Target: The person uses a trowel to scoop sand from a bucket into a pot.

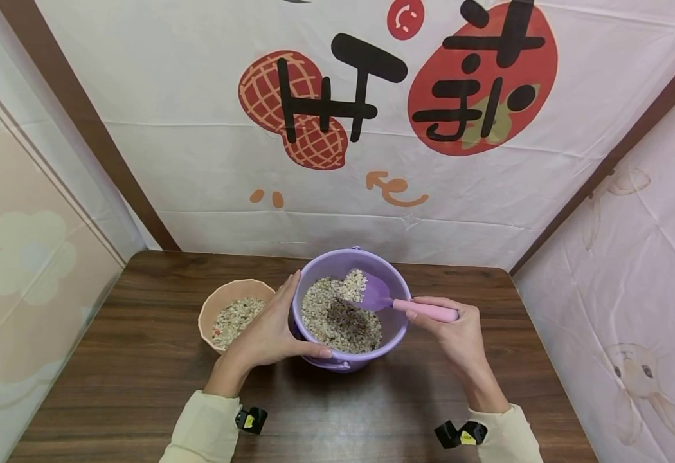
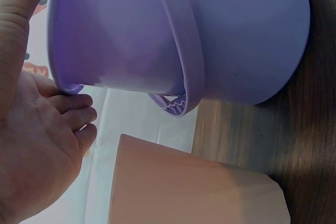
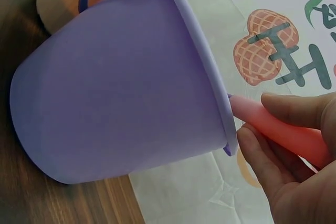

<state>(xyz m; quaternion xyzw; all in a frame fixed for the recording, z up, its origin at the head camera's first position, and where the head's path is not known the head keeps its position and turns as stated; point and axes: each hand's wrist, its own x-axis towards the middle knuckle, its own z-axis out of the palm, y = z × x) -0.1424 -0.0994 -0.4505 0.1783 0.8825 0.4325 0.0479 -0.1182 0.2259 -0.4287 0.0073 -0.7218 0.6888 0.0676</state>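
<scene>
The head view looks forward and down over the whole bench (image 1: 141,360). Each wrist view sits very close beside the purple bucket (image 2: 247,35), low, from opposite sides; all three views share it.

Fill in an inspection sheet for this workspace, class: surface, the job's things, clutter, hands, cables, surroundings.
Surface: dark wooden table.
Job's things: purple bucket holding a grain mix; purple scoop with pink handle, blade loaded inside the bucket; peach bowl beside the bucket, also holding mix.
Clutter: nothing seen.
Hands: left hand cups the bucket's rim and wall; right hand grips the scoop handle.
Cables: nothing seen; black clips sit at both cuffs.
Surroundings: printed cloth backdrop behind and at the sides.
</scene>
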